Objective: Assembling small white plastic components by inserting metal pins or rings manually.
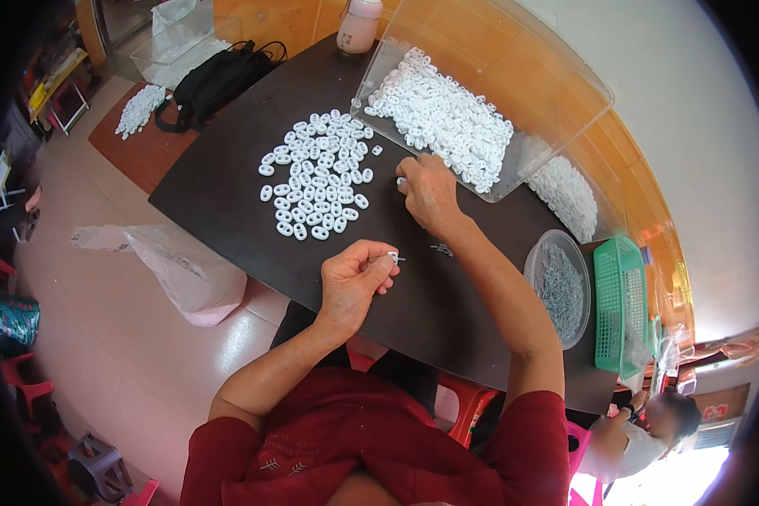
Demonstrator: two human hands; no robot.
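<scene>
The left hand (pixel 352 278) pinches one white piece (pixel 392 255) between thumb and forefinger, held just above the dark table (pixel 228 194), with what looks like a small metal pin at its tip. The right hand (pixel 430 196) reaches to the lip of the clear tray (pixel 565 93), its fingers curled over another white piece at the tray's edge; I cannot tell whether they have closed on it or only touch it.

A loose pile (pixel 316 173) of the same white pieces lies spread on the table, left of the right hand. The tray holds many more. A few pins (pixel 441 250) lie on the table between the hands, and a round bowl (pixel 557 287) of grey pins stands to the right, beside a green basket (pixel 620 304).

To my eye the step is fitting a pin to the held piece. It would go best with the piece kept steady and square in the left pinch, its opening turned up and in view, and with the right hand drawing a single piece from the tray without dragging its neighbours over the lip.
</scene>
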